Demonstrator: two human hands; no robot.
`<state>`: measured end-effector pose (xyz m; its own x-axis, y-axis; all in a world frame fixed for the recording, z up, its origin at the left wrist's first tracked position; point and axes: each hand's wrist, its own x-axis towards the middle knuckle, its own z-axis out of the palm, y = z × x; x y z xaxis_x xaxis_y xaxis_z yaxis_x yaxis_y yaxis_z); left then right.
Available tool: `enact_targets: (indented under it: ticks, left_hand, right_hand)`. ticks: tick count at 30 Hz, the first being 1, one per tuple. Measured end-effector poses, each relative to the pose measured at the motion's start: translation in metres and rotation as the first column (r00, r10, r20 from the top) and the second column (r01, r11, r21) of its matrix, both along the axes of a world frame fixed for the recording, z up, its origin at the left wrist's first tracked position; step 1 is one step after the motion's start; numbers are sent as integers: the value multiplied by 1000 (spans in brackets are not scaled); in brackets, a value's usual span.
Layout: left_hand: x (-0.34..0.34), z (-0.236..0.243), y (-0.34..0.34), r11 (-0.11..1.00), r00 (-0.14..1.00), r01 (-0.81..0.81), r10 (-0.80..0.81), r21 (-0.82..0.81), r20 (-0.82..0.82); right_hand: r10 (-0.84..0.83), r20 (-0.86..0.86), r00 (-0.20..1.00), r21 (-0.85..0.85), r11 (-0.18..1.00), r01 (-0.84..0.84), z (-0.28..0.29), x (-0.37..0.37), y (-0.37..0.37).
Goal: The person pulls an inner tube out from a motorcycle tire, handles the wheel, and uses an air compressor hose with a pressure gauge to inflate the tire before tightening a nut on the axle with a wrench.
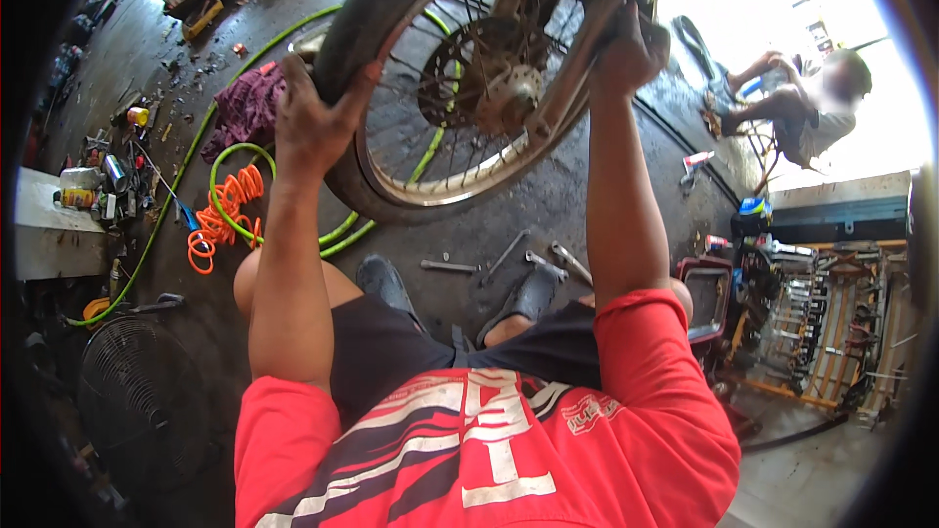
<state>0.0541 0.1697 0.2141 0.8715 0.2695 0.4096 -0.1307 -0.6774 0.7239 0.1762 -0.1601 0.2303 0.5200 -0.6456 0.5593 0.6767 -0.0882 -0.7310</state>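
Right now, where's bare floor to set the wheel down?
Bare patch: floor right of the wheel, between the wrenches and the small can. Crowded: left side, with green hose, orange coiled hose, rag and bottles. Both hands grip the tyre.

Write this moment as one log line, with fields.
left hand: grips tyre | right hand: grips spoked wheel rim | wrenches: on floor, near feet

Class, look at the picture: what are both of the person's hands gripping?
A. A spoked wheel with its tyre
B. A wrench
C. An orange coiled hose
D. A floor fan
A: the left hand and right hand each clasp the tyre of the spoked wheel, on opposite sides.
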Motion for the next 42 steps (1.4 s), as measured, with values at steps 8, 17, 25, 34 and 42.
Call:
enact_targets:
  ticks: [8, 17, 25, 34, 42]
  left_hand:
    - [3, 9, -4, 999, 999, 19, -20, -31, -31]
    - [-15, -17, 3, 987, 998, 25, -32, -157, -46]
    - [-13, -15, 2, 992, 998, 17, -23, -125, -52]
    - [-20, -41, 4, 969, 997, 44, -28, -244, 68]
    - [-8, -19, 1, 997, 999, -8, 11, -80, 36]
  right_hand:
    - [142, 15, 990, 120, 982, -143, -5, 2, -7]
    - [251, 24, 968, 172, 952, -252, 10, -12, 10]
    - [269, 58, 961, 290, 917, -274, 19, -16, 22]
    - [184, -2, 983, 120, 976, -183, 10, -6, 8]
    - [566, 208, 798, 477, 654, -588, 16, -19, 1]
